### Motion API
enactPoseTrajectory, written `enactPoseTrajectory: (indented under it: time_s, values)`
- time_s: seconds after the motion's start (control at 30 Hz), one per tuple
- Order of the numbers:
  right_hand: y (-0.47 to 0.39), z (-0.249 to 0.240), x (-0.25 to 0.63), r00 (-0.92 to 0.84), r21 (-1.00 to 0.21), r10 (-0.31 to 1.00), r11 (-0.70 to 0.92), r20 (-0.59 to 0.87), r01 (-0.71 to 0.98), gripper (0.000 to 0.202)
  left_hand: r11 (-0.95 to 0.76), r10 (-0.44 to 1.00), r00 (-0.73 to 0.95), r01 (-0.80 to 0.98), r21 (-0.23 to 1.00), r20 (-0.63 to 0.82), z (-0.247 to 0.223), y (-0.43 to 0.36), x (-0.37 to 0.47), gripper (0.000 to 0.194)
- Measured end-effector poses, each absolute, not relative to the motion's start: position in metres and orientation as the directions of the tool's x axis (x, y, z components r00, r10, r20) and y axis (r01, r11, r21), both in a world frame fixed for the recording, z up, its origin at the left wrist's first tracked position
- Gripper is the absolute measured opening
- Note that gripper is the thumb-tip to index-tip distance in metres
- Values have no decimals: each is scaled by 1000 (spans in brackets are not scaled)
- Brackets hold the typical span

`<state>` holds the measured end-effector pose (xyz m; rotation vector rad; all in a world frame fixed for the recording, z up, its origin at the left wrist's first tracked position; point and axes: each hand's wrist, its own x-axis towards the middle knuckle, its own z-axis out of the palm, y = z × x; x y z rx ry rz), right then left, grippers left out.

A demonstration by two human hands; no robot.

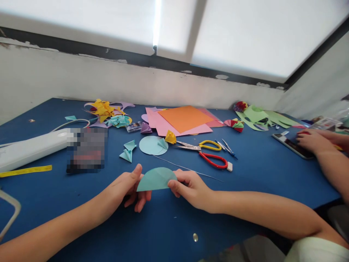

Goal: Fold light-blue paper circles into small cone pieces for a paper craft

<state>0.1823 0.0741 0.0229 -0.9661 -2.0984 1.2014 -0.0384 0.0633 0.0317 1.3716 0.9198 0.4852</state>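
currently, reading left to right, i log small folded light-blue pieces [127, 155] on the blue table [152, 233], then the left hand [124, 185], thumb apart, fingers loosely spread behind the left end of a teal paper half-disc [156, 178], contact unclear. the half-disc is up between both hands, folded once by my judgement; beyond it, a round light-blue sheet [148, 145] lies flat, unfolded. the right hand [197, 191] pinches the half-disc's right end between thumb and fingers; scissors [195, 147] lie beyond, unheld.
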Motion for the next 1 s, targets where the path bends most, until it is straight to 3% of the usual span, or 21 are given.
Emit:
enactPoseTrajectory:
  time_s: [0.33, 0.57, 0.67, 0.77, 0.83, 0.87, 1.0]
  values:
    - [74, 23, 183, -626, -875, 765, 399, 153, 274, 46, 138, 815, 535, 195, 971, -223, 32, 53, -36, 46]
    - [75, 19, 183, -703, -776, 656, 583, 274, 241, 42, 62, 796, 567, 269, 961, -210, 46, 51, -34, 26]
    - [72, 19, 184, -680, -625, 617, 724, 396, 292, 26, 4, 796, 560, 376, 926, -231, 43, 50, -27, 10]
    - [68, 17, 185, -606, -266, 457, 885, 651, 382, 45, -19, 867, 454, 442, 897, -205, 32, 49, -22, 22]
    - [65, 15, 185, -649, -2, 278, 920, 708, 391, 38, 12, 905, 380, 423, 906, -189, 25, 47, -22, 22]
    - [64, 14, 186, -672, 74, 228, 918, 704, 389, 32, 6, 912, 371, 413, 911, -174, 23, 46, -22, 22]
    - [64, 10, 188, -697, 156, 177, 909, 695, 387, 16, -94, 950, 307, 463, 882, -59, 25, 44, -23, 21]
